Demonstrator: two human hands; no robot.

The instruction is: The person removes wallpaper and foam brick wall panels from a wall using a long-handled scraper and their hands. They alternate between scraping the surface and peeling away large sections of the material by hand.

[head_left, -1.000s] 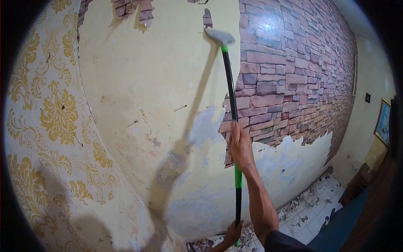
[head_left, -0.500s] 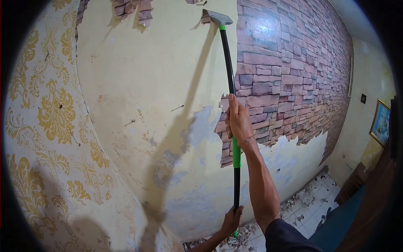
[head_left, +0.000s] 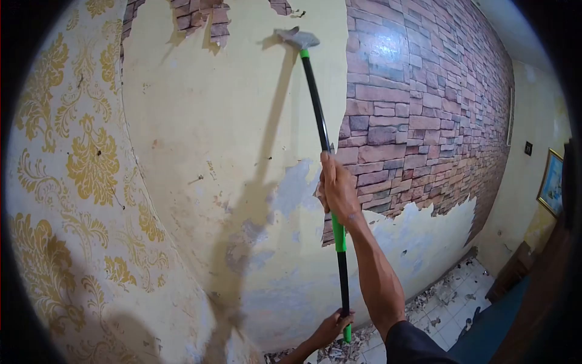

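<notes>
A long-handled scraper (head_left: 315, 100) with a black and green pole leans up against the wall. Its grey scraper head (head_left: 298, 39) is on or close to the bare cream wall near the top, with a torn scrap at its left end. Around the middle of the pole, just above the green section, my right hand (head_left: 341, 191) is closed. Lower down, my left hand (head_left: 330, 327) grips the pole near its green end. To the right of the head, brick-patterned wallpaper (head_left: 400, 121) covers the wall, its left and lower edges torn.
Ragged wallpaper remnants (head_left: 203, 21) hang at the top left. Gold-patterned wallpaper (head_left: 91, 158) covers the left wall. Nails such as one nail (head_left: 200, 178) stick out of the bare wall. Torn scraps (head_left: 445, 294) litter the tiled floor. A framed picture (head_left: 550, 185) hangs at right.
The scraper head has moved left and slightly down in view, away from the brick wallpaper's edge. The pole tilts further left, and both hands keep their grip. The view has shifted slightly.
</notes>
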